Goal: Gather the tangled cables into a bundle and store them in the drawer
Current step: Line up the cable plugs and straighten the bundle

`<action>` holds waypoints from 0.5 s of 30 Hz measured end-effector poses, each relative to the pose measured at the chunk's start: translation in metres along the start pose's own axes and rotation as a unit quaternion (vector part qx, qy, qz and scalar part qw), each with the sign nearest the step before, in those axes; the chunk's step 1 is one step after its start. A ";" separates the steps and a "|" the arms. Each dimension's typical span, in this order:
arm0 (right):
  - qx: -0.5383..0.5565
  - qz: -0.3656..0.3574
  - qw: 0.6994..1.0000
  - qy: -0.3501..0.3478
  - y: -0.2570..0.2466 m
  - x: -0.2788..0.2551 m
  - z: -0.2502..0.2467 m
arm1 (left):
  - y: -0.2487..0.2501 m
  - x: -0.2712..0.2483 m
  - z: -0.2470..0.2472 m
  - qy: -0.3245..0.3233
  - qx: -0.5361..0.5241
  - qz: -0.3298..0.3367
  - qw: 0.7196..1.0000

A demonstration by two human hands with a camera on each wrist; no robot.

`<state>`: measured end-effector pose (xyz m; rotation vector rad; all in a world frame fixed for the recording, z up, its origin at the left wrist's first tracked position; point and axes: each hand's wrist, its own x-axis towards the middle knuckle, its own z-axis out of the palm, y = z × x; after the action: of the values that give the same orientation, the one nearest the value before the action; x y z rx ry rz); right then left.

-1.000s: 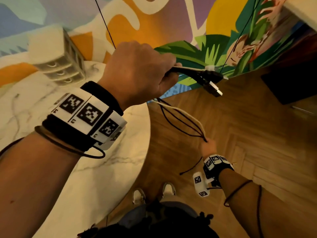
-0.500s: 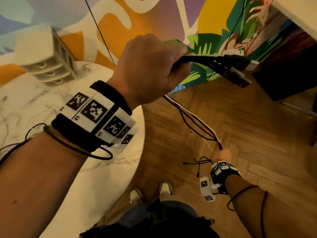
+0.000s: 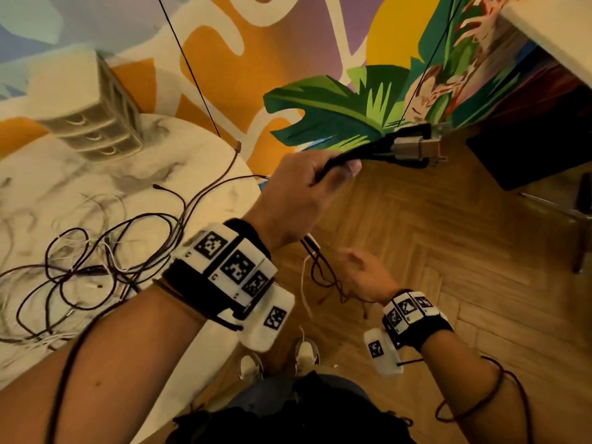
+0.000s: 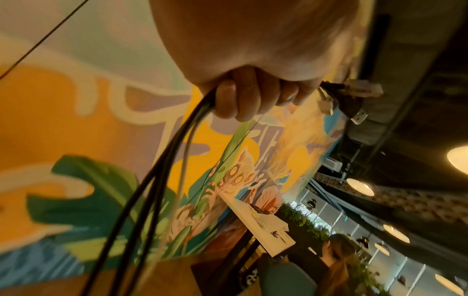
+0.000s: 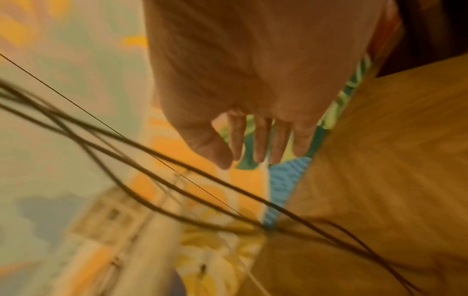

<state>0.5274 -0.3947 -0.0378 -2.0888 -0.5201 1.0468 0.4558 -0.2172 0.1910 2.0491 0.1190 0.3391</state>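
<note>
The left hand (image 3: 299,200) fists the cables (image 4: 162,174), plugs jutting past its grip; right hand (image 3: 365,277) spread, empty.

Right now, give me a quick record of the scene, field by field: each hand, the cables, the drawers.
left hand: grips a bunch of cables near their plugs
right hand: fingers straight, holding nothing, beside the hanging strands
loose cables: tangled heap on the marble table
drawers: small unit at the back of the table, all shut
done so far: nothing stored
</note>
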 end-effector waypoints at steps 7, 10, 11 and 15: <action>0.305 -0.235 0.919 -0.083 -0.155 -0.072 -0.043 | -0.017 -0.023 0.014 -0.044 -0.099 -0.067 0.992; 0.209 -0.261 0.940 -0.065 -0.191 -0.076 -0.045 | -0.014 -0.027 0.015 -0.080 -0.132 -0.081 0.985; 0.208 -0.254 0.943 -0.052 -0.199 -0.074 -0.044 | -0.013 -0.028 0.015 -0.075 -0.144 -0.091 0.983; 0.209 -0.238 0.949 -0.019 -0.224 -0.069 -0.038 | -0.013 -0.027 0.010 -0.032 -0.193 -0.124 0.973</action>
<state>0.5110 -0.3082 0.1822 -1.4751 -0.7086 0.8244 0.4341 -0.2256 0.1705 1.6359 0.2485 0.1274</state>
